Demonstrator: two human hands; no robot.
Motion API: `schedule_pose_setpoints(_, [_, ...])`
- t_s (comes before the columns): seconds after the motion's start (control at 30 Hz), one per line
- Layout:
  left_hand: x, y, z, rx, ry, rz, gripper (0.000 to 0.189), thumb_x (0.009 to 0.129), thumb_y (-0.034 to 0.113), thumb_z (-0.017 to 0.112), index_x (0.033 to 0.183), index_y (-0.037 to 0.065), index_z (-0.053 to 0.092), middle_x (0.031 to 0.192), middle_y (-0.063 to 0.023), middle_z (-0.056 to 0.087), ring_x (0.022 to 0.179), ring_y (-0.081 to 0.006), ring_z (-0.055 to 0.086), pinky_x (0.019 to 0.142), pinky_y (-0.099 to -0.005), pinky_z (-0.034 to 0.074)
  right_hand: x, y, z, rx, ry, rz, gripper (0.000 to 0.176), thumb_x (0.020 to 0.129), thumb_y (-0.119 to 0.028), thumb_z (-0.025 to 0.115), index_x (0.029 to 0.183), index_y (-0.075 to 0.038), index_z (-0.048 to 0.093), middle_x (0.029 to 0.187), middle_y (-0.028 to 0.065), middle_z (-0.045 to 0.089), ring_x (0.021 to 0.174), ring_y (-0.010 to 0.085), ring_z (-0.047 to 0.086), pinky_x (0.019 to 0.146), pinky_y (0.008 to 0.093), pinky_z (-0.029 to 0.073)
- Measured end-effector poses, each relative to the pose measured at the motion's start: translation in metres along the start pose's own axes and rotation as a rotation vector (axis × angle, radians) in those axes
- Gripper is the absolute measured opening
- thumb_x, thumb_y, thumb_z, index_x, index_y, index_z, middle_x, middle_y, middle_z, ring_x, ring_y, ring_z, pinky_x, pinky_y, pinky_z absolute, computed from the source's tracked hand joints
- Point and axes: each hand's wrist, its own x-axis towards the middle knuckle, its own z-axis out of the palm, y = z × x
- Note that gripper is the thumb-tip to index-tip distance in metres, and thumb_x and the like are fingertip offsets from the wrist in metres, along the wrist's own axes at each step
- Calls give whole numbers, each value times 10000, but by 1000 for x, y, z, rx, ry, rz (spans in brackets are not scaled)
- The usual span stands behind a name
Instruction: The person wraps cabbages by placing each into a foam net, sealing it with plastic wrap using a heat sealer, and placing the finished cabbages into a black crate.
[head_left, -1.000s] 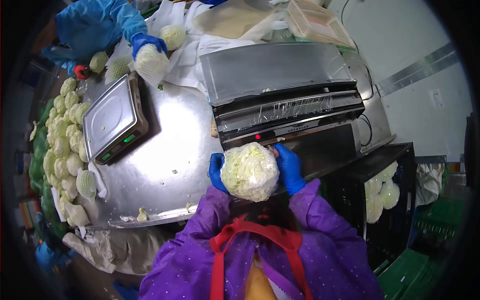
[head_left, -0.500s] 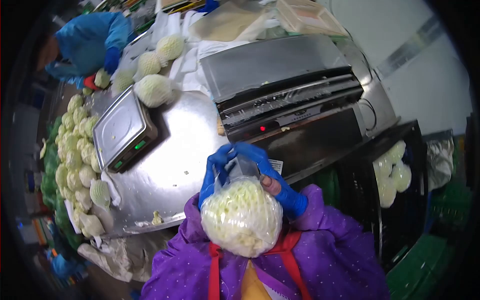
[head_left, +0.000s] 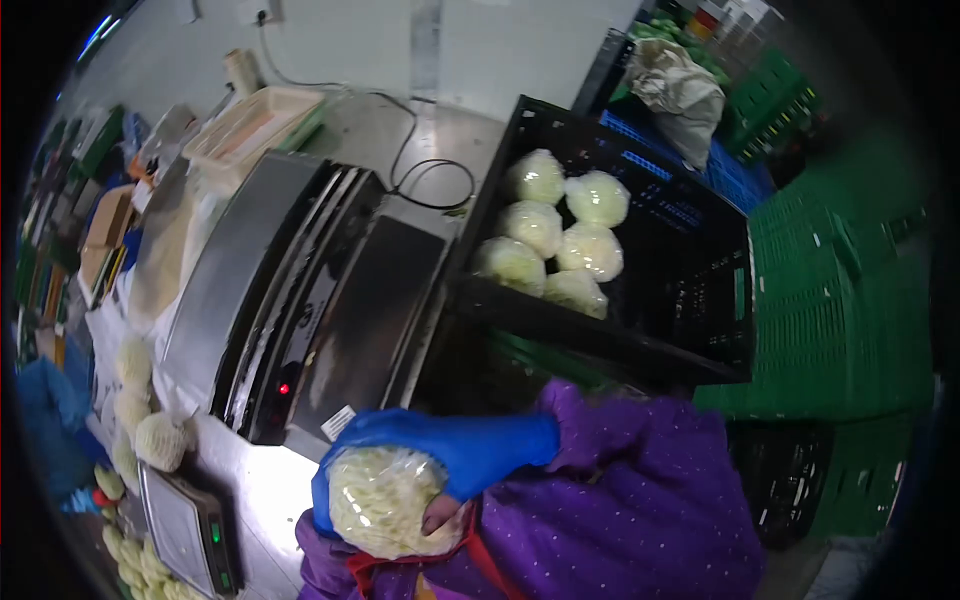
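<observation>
A pale cabbage (head_left: 388, 500), wrapped in shiny clear plastic film, is held close against the front of my body. My right hand (head_left: 430, 440), in a blue glove, curls over its top and right side. The bare thumb tip sticks out of the glove and presses on the film. Of my left hand (head_left: 321, 500) only a strip of blue glove shows at the cabbage's left side; its fingers are mostly hidden. Beyond my hands stands a metal wrapping machine (head_left: 285, 300) with a red light.
To the right, a black crate (head_left: 660, 290) holds several wrapped cabbages (head_left: 533, 228). Green crates (head_left: 820, 310) are stacked beyond it. A scale (head_left: 180, 530) and cabbages in foam nets (head_left: 162, 441) stand on the metal table at lower left. A blue-sleeved person (head_left: 50, 410) is at far left.
My view has swung right, towards the black crate. The cabbage is still in my hands; my right hand has shifted from behind it to over its top.
</observation>
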Motion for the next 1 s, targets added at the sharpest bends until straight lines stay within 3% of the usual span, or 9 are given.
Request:
schedule_pose_setpoints(0.3, [164,128,158,-279,-345,208,591,922,361,455,1397,36,318,1360,-174,433,1275,-278,404,1064,-404,303,-226,-49,-215,853,810,150,804,646,-214,685,1364,-43,365,1288,170,504,1165,319,515,997,444,424])
schedule_pose_setpoints(0.43, [188,89,160,-359,-312,21,480,924,286,461,1267,-51,448,1185,-191,575,1121,-273,551,1003,-348,380,-324,-29,-260,482,1098,496,750,692,-271,668,1351,-44,391,1273,163,520,1144,305,536,1004,445,421])
schedule_pose_setpoints(0.53, [193,82,159,-28,-206,215,475,935,280,437,1249,-77,444,1155,-197,587,1096,-269,563,999,-369,391,-386,43,-269,637,1035,744,648,753,-185,650,1338,-41,413,1253,133,540,1117,273,552,979,402,439])
schedule_pose_setpoints(0.57, [191,76,160,-482,-115,18,469,937,284,440,1241,-72,455,1127,-193,599,1077,-271,570,991,-376,397,-401,74,-271,599,950,814,654,754,-181,655,1342,-41,407,1260,131,534,1128,268,543,984,393,432])
schedule_pose_setpoints(0.73, [179,41,128,-359,77,174,490,933,320,457,1243,-59,458,1141,-209,586,1089,-286,564,990,-403,397,-369,92,-266,715,770,929,678,800,-206,670,1373,-32,353,1309,119,491,1200,235,471,1042,356,353])
schedule_pose_setpoints(0.8, [161,18,101,7,192,201,488,936,320,452,1251,-52,453,1154,-211,580,1098,-292,559,994,-410,393,-368,71,-280,386,605,980,736,794,-256,704,1383,-20,330,1316,144,484,1212,246,458,1049,364,337])
schedule_pose_setpoints(0.83, [148,3,96,-611,221,162,488,940,319,449,1265,-44,440,1173,-215,568,1110,-298,549,1001,-409,385,-411,90,-307,16,429,976,793,767,-297,740,1377,1,332,1319,160,479,1201,258,463,1036,376,349])
schedule_pose_setpoints(0.9, [124,-16,75,-592,355,160,490,956,319,426,1298,-31,404,1185,-214,560,1121,-301,540,1004,-408,380,-363,50,-336,-495,353,1024,624,784,-235,724,1283,31,462,1282,147,514,1167,247,486,1010,373,372])
schedule_pose_setpoints(1.0, [77,-17,44,-605,713,296,394,962,261,433,1220,-29,500,1100,-186,608,1044,-278,590,967,-395,416,-216,14,-337,-257,586,722,381,909,-152,551,1243,21,492,1046,105,603,921,142,588,789,261,472])
